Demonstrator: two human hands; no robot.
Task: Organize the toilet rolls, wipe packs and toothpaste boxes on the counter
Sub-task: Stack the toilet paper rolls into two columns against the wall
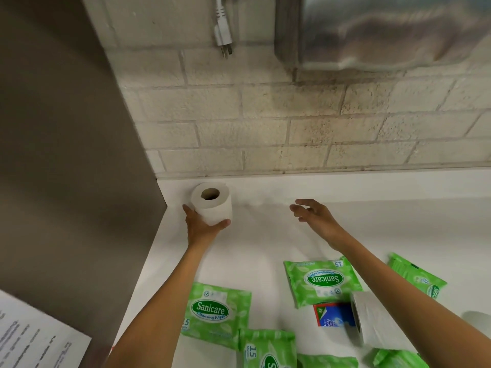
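A white toilet roll [212, 204] stands upright in the back left corner of the white counter [265, 245]. My left hand [200, 227] grips it from the front, thumb on the right side. My right hand [313, 215] hovers open over the counter to the right, holding nothing. Several green Sanicare wipe packs lie near the front: one [215, 313] by my left forearm, one [320, 278] under my right forearm, one [417, 274] at the right. A second toilet roll [369, 321] lies on its side, partly covering a blue and red toothpaste box [332, 314].
A grey metal panel [66, 155] bounds the counter on the left, with a printed sheet [34, 338] on it. The brick wall [292, 123] runs behind. A white plug [223, 35] hangs from above, beside a steel dispenser [385, 30]. More wipe packs [268, 349] lie at the front edge.
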